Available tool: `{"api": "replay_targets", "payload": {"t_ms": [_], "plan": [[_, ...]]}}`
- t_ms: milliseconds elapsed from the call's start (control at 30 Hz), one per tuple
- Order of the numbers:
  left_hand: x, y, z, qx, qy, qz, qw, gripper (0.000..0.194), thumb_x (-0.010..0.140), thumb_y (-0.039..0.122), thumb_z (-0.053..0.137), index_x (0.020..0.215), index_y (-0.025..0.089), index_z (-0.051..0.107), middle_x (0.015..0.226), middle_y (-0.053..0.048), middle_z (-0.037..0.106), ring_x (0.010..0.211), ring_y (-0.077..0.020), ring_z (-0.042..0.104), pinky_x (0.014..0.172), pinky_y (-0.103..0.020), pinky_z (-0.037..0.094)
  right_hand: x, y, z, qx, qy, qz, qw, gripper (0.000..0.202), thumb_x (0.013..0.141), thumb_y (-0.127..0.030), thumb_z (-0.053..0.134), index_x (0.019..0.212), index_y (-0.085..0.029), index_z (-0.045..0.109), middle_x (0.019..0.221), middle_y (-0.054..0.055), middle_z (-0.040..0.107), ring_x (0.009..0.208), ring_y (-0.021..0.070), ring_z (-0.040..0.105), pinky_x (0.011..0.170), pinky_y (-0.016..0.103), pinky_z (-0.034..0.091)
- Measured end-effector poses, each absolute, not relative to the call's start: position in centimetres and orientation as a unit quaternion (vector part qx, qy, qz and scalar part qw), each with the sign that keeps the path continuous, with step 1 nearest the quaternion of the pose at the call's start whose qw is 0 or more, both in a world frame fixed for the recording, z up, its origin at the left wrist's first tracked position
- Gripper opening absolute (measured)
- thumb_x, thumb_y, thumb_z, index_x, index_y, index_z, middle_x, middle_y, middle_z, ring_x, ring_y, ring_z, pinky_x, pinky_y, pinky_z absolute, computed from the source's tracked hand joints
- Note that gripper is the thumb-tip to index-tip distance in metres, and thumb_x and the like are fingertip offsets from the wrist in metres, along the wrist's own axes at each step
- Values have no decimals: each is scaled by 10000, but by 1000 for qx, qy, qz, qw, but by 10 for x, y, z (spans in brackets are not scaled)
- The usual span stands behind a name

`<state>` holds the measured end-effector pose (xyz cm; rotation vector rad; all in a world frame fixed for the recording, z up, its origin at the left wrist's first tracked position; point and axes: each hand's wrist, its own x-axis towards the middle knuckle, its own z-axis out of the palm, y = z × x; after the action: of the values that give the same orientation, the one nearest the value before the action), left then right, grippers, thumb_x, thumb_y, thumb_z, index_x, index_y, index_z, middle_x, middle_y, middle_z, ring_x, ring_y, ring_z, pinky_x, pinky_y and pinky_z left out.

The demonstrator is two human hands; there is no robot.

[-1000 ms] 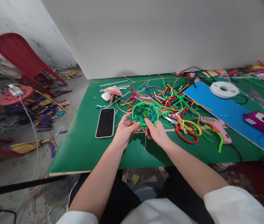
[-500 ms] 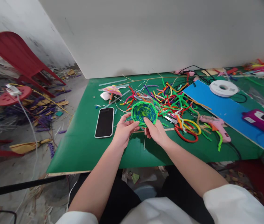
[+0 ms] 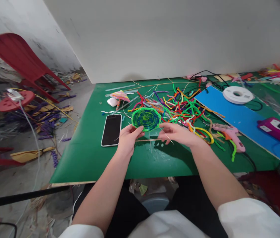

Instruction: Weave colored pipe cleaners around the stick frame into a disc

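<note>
A round woven disc of green and blue pipe cleaners, with thin wires sticking out from its rim, hangs above the table. My left hand grips its lower left edge, thumb on top and fingers underneath. My right hand is at the disc's right side, fingers loosely curved and apart, index fingertip near the rim. One thin wire crosses in front of those fingers; I cannot tell whether they touch it. Behind the disc lies a tangled pile of coloured pipe cleaners.
A phone lies left of my hands, with a small pink umbrella shape and a white case behind it. To the right are yellow-handled scissors, a pink glue gun, a blue board and a white spool.
My right hand has let go of the disc's front and moved right. The disc has shifted slightly left in my left hand.
</note>
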<state>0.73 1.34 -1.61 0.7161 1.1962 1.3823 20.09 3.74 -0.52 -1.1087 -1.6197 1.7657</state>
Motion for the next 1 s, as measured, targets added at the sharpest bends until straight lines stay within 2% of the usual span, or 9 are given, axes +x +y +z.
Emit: {"api": "replay_targets", "payload": {"t_ms": [67, 167, 300, 367, 467, 533, 733, 900, 1000], "plan": [[7, 13, -17, 311, 509, 592, 543, 223, 545, 236, 750, 650, 117, 593, 564, 51, 543, 536, -64, 562, 604, -211, 507, 207, 41, -3, -425, -549, 660, 288, 321, 740, -335, 574, 1017, -174, 554, 784, 43, 649, 649, 116, 604, 529, 236, 525], [9, 13, -19, 328, 509, 591, 533, 210, 557, 243, 743, 633, 114, 595, 547, 52, 534, 528, -63, 554, 597, -213, 510, 205, 43, -4, -432, -520, 678, 290, 268, 747, -359, 572, 937, -170, 578, 811, 61, 667, 688, 137, 619, 551, 257, 530], [9, 14, -21, 300, 499, 590, 560, 218, 560, 235, 741, 667, 115, 593, 593, 35, 574, 542, -68, 575, 579, -198, 508, 207, 47, -10, -464, -552, 644, 255, 306, 782, -434, 507, 842, -153, 610, 640, 36, 643, 555, 110, 587, 539, 235, 490], [7, 17, -21, 258, 488, 595, 584, 221, 559, 212, 742, 634, 120, 555, 575, 37, 569, 531, -66, 579, 561, -182, 503, 214, 48, -11, -498, -604, 590, 199, 325, 783, -446, 493, 832, -152, 622, 584, 26, 622, 496, 101, 556, 514, 224, 457], [3, 20, -20, 192, 468, 599, 621, 223, 584, 161, 721, 609, 129, 501, 544, 39, 555, 518, -59, 576, 541, -163, 500, 230, 48, 0, -550, -718, 421, 67, 257, 704, -397, 595, 842, -184, 637, 597, 13, 629, 474, 110, 540, 491, 224, 403], [1, 22, -19, 170, 458, 599, 635, 177, 619, 133, 685, 651, 127, 511, 555, 30, 565, 526, -60, 580, 535, -156, 500, 242, 48, 16, -563, -761, 320, 31, 259, 700, -417, 588, 844, -209, 643, 629, 2, 641, 488, 111, 542, 501, 224, 381], [-3, 22, -14, 164, 442, 611, 636, 131, 653, 109, 628, 731, 130, 525, 580, 19, 584, 561, -80, 607, 537, -161, 505, 283, 51, 51, -600, -756, 257, 52, 408, 762, -548, 436, 834, -210, 652, 730, 12, 667, 591, 127, 568, 505, 216, 366], [-4, 20, -10, 219, 449, 614, 611, 222, 621, 148, 666, 805, 154, 542, 634, 28, 600, 533, -71, 593, 514, -163, 498, 302, 33, 24, -670, -728, 145, 15, 276, 735, -445, 512, 800, -222, 661, 749, 24, 677, 639, 160, 590, 515, 231, 369], [-3, 19, -9, 243, 449, 616, 601, 256, 614, 174, 675, 831, 162, 538, 655, 30, 600, 543, -75, 593, 510, -169, 495, 304, 20, 1, -666, -734, 131, 11, 269, 739, -396, 525, 885, -206, 646, 792, 44, 676, 701, 179, 606, 558, 244, 403]]}}
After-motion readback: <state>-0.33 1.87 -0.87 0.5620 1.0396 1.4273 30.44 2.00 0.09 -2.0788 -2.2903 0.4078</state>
